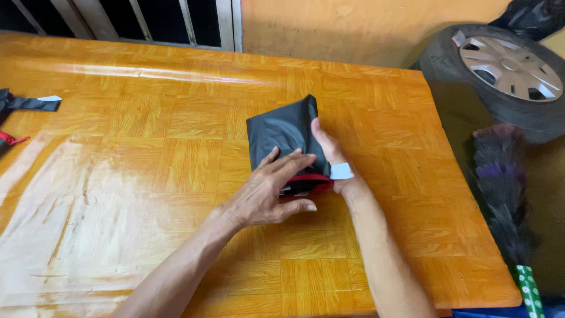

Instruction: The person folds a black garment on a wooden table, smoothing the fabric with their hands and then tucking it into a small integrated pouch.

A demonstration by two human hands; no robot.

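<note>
While both hands work at the middle of the orange wood-patterned desk (147, 194), a folded black garment with a red edge (285, 141) lies flat under them. The left hand (268, 191) rests on the near part of this garment, palm down, its fingers (291, 162) spread narrowly and pressing the cloth, not closed around anything. The right hand (329, 156) is at the right side of the garment, thumb on top of the fabric; the other fingers are hidden under the fold, so I cannot tell how they grip. A small white tag (341, 171) shows just beside the garment's red edge, at the right wrist. Far left of the garment another dark cloth (26, 104) lies at the desk edge. Right of the desk, well apart from the garment, a car wheel (506, 73) leans on the wall, and a feather duster (503, 188) stands below it.
</note>
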